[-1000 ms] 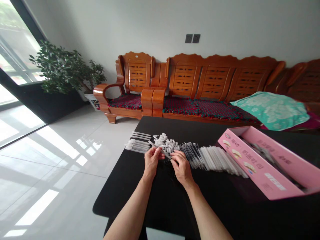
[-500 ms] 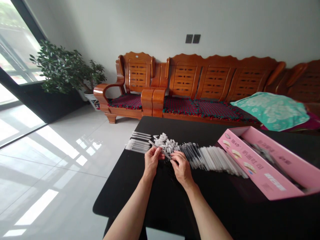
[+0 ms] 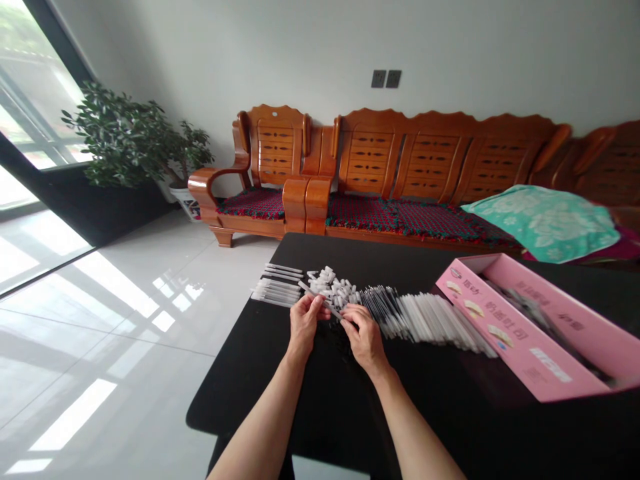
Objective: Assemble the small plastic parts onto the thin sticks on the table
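Observation:
My left hand point(image 3: 303, 325) is closed in a pinch around a slim white pen point(image 3: 331, 309), whose upper end sticks out past the fingers. At the pen's lower right end, my right hand point(image 3: 365, 338) grips it with thumb and fingertips. Just beyond the hands lies a heap of short white pen caps point(image 3: 336, 287). Dark thin pen refills point(image 3: 383, 308) lie in a bunch to the right of my right hand, with a row of whitish pen barrels point(image 3: 440, 320) beside them. White pens point(image 3: 276, 291) lie lined up left of the caps. Small black pieces near my right hand are hard to make out.
A pink cardboard box point(image 3: 493, 333) with greyish contents stands on the right of the black table point(image 3: 240, 380). Behind the table are a wooden sofa point(image 3: 370, 160) and a turquoise cloth point(image 3: 545, 220). A potted plant point(image 3: 130, 140) stands at the left.
Both hands keep the same hold on the pen in nearly the same place. The view has shifted very slightly; nothing else visibly differs.

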`<act>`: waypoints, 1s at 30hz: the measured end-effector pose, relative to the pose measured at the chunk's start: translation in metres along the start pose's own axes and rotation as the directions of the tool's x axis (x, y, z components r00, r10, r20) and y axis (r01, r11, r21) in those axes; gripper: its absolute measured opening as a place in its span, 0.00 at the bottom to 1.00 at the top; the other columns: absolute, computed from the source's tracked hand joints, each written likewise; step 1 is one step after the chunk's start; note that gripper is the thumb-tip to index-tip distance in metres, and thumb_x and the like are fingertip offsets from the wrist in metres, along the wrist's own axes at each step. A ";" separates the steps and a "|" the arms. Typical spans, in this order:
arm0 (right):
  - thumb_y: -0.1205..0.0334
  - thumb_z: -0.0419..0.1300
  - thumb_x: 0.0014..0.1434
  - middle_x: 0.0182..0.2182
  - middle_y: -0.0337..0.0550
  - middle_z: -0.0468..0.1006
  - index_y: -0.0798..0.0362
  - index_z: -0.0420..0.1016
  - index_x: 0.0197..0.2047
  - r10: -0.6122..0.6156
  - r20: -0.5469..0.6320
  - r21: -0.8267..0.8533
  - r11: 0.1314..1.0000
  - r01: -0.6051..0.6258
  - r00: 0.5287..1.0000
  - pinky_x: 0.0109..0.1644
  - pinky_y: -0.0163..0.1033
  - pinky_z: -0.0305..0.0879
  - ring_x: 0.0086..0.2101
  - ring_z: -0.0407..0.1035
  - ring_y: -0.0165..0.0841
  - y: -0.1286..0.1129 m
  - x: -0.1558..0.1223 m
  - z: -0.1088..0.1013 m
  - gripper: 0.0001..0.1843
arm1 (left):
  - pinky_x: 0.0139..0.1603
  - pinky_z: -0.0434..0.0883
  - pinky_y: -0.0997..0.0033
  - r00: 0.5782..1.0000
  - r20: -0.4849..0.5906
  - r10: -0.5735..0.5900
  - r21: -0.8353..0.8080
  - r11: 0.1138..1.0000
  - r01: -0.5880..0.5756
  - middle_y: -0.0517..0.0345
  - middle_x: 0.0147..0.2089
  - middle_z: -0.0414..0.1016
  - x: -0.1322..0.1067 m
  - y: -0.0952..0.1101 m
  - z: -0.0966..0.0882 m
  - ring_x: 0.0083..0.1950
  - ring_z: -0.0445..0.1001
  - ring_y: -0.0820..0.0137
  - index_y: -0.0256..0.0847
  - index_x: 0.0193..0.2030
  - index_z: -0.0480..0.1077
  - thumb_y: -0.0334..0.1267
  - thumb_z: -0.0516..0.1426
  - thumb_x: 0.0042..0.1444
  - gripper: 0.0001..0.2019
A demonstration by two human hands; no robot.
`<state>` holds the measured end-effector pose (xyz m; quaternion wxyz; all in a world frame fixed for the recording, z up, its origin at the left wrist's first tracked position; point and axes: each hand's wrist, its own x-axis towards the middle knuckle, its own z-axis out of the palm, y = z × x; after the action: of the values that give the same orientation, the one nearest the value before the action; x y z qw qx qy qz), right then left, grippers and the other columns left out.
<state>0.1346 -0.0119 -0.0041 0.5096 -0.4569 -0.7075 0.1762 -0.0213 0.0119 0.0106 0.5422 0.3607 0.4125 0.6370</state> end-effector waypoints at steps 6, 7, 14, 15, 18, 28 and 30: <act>0.60 0.58 0.61 0.49 0.50 0.81 0.52 0.78 0.44 0.189 0.036 0.303 0.933 -0.191 0.981 0.63 0.53 0.63 0.56 0.70 0.43 0.002 -0.001 -0.010 0.11 | 0.27 0.72 0.75 0.998 -0.055 0.018 -0.052 0.998 -0.020 0.60 0.23 0.74 0.005 -0.002 -0.005 0.23 0.72 0.74 0.34 0.33 0.75 0.53 0.68 0.47 0.21; 0.61 0.58 0.60 0.48 0.50 0.81 0.52 0.78 0.44 0.209 0.037 0.347 0.915 -0.208 0.977 0.64 0.53 0.62 0.57 0.69 0.43 0.003 -0.001 -0.011 0.11 | 0.27 0.72 0.75 0.999 -0.051 0.015 -0.057 0.998 -0.018 0.60 0.23 0.74 0.005 -0.002 -0.005 0.23 0.72 0.74 0.34 0.33 0.75 0.53 0.68 0.47 0.21; 0.61 0.58 0.58 0.49 0.51 0.81 0.53 0.79 0.46 0.271 0.045 0.435 0.861 -0.263 0.962 0.65 0.56 0.61 0.57 0.70 0.45 -0.001 -0.001 -0.012 0.14 | 0.27 0.72 0.75 1.000 -0.025 -0.002 -0.065 0.998 0.000 0.59 0.24 0.73 0.003 -0.001 -0.003 0.24 0.73 0.73 0.34 0.33 0.75 0.53 0.68 0.47 0.21; 0.60 0.58 0.58 0.49 0.51 0.81 0.53 0.79 0.47 0.274 0.049 0.428 0.863 -0.268 0.960 0.65 0.56 0.61 0.57 0.70 0.45 -0.001 -0.001 -0.012 0.15 | 0.27 0.72 0.75 1.000 -0.023 -0.003 -0.065 0.998 0.002 0.59 0.24 0.73 0.003 -0.001 -0.003 0.24 0.73 0.73 0.34 0.33 0.75 0.53 0.68 0.47 0.21; 0.60 0.58 0.60 0.50 0.50 0.81 0.53 0.79 0.49 0.260 0.053 0.390 0.883 -0.260 0.964 0.65 0.56 0.61 0.57 0.70 0.45 -0.001 -0.001 -0.013 0.16 | 0.27 0.72 0.75 1.000 -0.013 -0.002 -0.070 0.998 0.001 0.59 0.24 0.74 0.003 -0.002 -0.003 0.24 0.73 0.73 0.34 0.34 0.75 0.53 0.68 0.47 0.21; 0.58 0.53 0.67 0.42 0.50 0.82 0.51 0.81 0.42 0.019 0.044 0.041 0.999 -0.021 0.999 0.56 0.47 0.70 0.50 0.73 0.41 -0.002 0.001 -0.005 0.15 | 0.27 0.72 0.74 1.000 0.027 -0.015 -0.070 0.997 0.017 0.58 0.26 0.75 0.001 0.000 0.000 0.24 0.73 0.74 0.33 0.35 0.75 0.53 0.68 0.46 0.22; 0.59 0.54 0.66 0.41 0.49 0.82 0.51 0.81 0.41 0.005 0.044 0.038 0.999 -0.006 0.999 0.55 0.47 0.71 0.49 0.74 0.41 -0.002 0.001 -0.004 0.13 | 0.27 0.72 0.74 0.999 0.037 -0.024 -0.061 0.998 0.026 0.57 0.26 0.75 0.001 0.002 0.000 0.23 0.73 0.74 0.33 0.35 0.75 0.53 0.68 0.46 0.22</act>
<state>0.1374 -0.0125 -0.0003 0.5019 -0.4451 -0.7138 0.2009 -0.0221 0.0129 0.0119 0.5685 0.3501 0.3873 0.6358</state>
